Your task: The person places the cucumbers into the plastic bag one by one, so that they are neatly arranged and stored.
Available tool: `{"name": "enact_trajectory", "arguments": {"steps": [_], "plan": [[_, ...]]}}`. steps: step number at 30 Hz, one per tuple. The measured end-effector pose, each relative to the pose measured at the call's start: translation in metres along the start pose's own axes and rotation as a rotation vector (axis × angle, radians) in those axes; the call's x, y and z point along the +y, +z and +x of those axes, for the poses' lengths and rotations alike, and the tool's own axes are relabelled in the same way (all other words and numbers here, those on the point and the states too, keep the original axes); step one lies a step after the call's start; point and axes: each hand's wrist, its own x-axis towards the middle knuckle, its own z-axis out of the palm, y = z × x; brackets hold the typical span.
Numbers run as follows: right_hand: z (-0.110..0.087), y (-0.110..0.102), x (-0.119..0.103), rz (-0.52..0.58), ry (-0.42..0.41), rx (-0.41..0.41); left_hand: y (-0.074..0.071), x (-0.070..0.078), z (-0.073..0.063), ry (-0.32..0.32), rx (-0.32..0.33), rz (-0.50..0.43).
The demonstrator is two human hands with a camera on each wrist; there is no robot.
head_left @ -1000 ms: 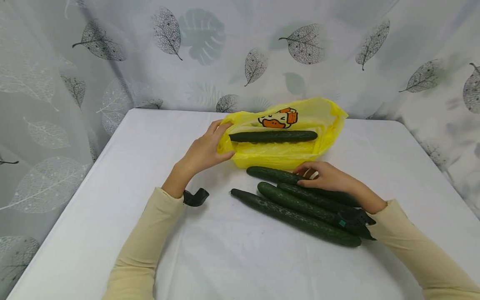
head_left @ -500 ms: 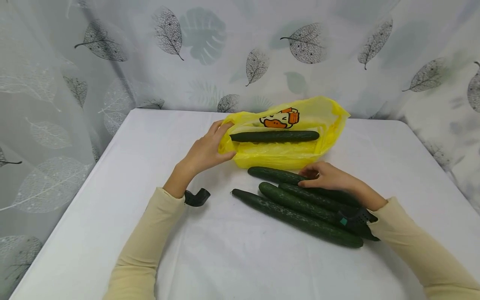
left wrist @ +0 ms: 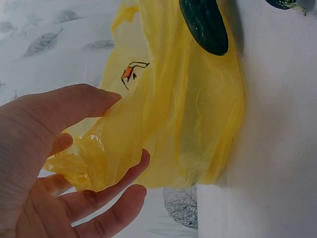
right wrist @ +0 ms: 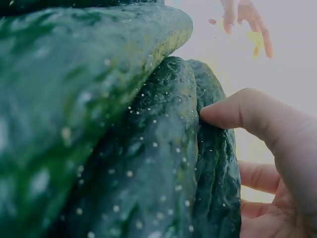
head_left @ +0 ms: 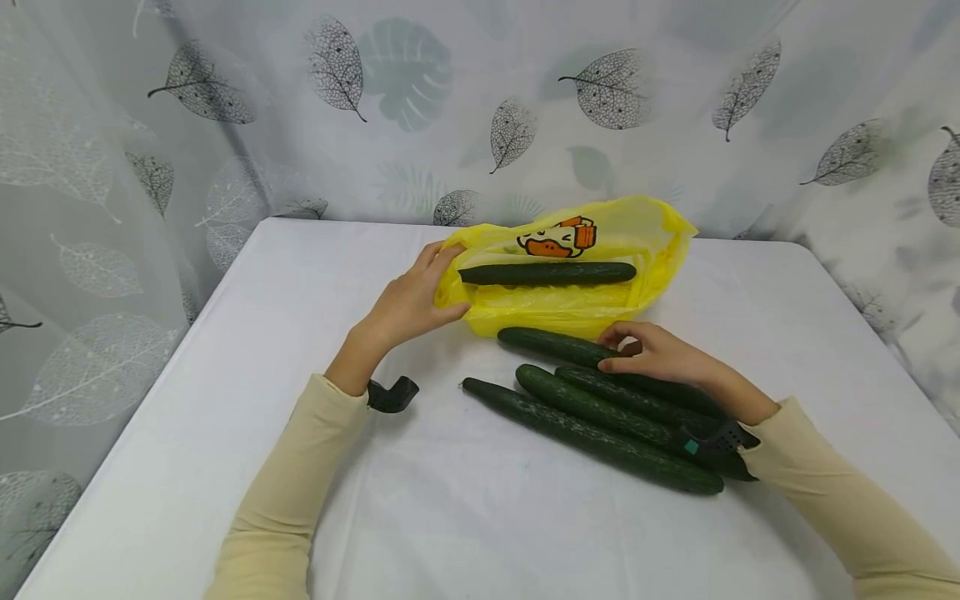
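Head: left hand [head_left: 408,304] holds the thin yellow plastic bag [head_left: 540,322] by its left side; right hand [head_left: 660,354] grips a long dark-green cucumber [head_left: 549,342] in front, on the white surface [head_left: 450,500] | Left wrist: fingers [left wrist: 113,210] curl round the bag, which might tear if tugged | Right wrist: thumb [right wrist: 240,109] on the cucumber; a neighbouring cucumber [right wrist: 158,139] lies tight alongside, liable to roll if knocked

Yellow bag [head_left: 551,320] with orange-and-black print [head_left: 547,247], dark green cucumbers [head_left: 600,404] — white tabletop [head_left: 480,542].
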Motion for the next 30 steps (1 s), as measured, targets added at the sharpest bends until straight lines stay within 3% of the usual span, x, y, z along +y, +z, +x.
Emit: {"name": "enact_trajectory", "arguments": {"steps": [9, 16, 30], "plan": [[0.000, 0.001, 0.004, 0.004, -0.017, 0.071, 0.001, -0.002, 0.001, 0.005, -0.001, -0.011], [-0.002, 0.000, 0.000, 0.011, -0.011, 0.081, 0.000, -0.002, 0.000, 0.012, -0.002, -0.015], [-0.012, -0.016, -0.027, -0.043, -0.086, 0.091, -0.001, 0.001, 0.000, 0.009, -0.002, -0.003]]}}
